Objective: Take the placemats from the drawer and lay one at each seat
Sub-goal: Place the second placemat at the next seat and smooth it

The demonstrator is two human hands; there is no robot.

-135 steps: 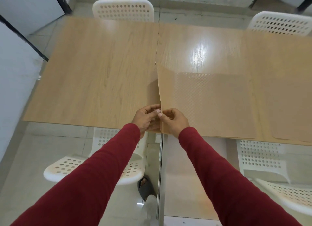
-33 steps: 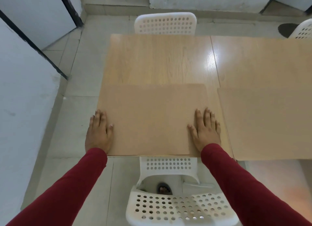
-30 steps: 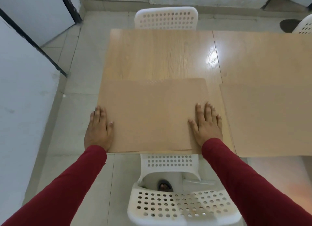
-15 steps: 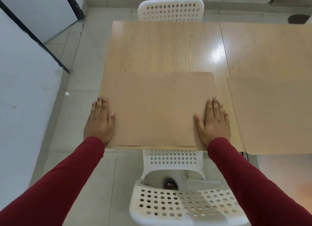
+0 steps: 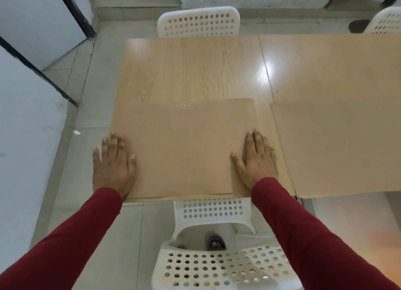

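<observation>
Far half of tabletop (image 5: 195, 72) beyond near placemat (image 5: 184, 146) lies bare wood, open to reach from above; left hand (image 5: 111, 166) lies flat on that mat's left edge, partly past the tabletop's side, right hand (image 5: 257, 159) flat on its right edge; narrow bare strip between near placemat and second placemat (image 5: 338, 146) to the right; white perforated chair (image 5: 217, 266) stands tucked at near edge between the sleeves; another chair (image 5: 198, 21) closes the far edge; white wall panel (image 5: 26, 148) bounds the floor gap to the left.
</observation>
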